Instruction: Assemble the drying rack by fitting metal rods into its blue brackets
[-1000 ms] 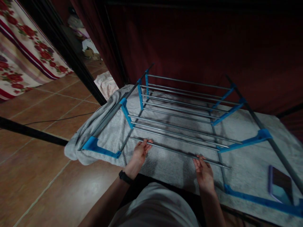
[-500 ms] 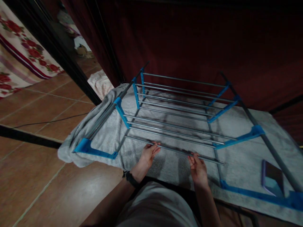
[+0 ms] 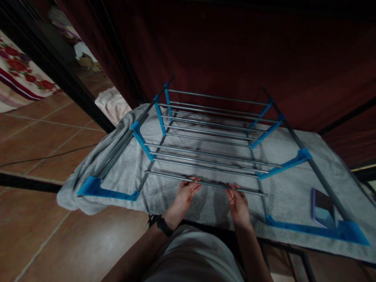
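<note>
A metal rod [image 3: 213,184] lies crosswise between my hands, nearest to my body. Around its left part the fingers of my left hand [image 3: 185,192] are closed, and my right hand [image 3: 237,201] grips it farther right. The rod's ends look loose, apart from the blue brackets. Beyond it stands a rack frame of grey tubes with several crossbars [image 3: 211,150] fitted between blue plastic brackets. The front left bracket [image 3: 105,192] and front right bracket [image 3: 317,231] have no rod between them.
The rack rests on a grey blanket [image 3: 182,197] spread over a raised surface. A phone [image 3: 322,207] lies on it inside the right side tube. A dark red curtain [image 3: 220,51] hangs behind. At left are a black post [image 3: 55,66] and tiled floor [image 3: 96,243].
The view has shifted, so the rack appears farther left. My right hand has come a little closer to my left along the rod. Both hands keep hold of it.
</note>
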Available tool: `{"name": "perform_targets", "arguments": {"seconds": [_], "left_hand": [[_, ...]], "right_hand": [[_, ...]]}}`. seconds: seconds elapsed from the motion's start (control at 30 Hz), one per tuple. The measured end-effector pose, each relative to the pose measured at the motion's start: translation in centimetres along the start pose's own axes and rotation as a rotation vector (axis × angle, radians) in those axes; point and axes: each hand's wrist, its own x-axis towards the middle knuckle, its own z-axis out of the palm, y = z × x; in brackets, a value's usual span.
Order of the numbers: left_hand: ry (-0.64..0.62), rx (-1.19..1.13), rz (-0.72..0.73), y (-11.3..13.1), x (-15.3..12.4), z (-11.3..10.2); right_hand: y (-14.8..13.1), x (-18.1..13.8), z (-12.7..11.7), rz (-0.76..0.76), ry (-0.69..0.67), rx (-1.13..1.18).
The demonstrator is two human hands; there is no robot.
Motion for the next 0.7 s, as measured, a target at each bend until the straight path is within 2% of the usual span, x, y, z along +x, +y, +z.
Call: {"name": "perform_targets", "arguments": {"seconds": [0.7], "left_hand": [[-0.062,0.068,-0.05,-1.2,-0.6,1.7]], "right_hand": [[3.0,-3.0,4.7,0.085,-0.126,0.065]]}}
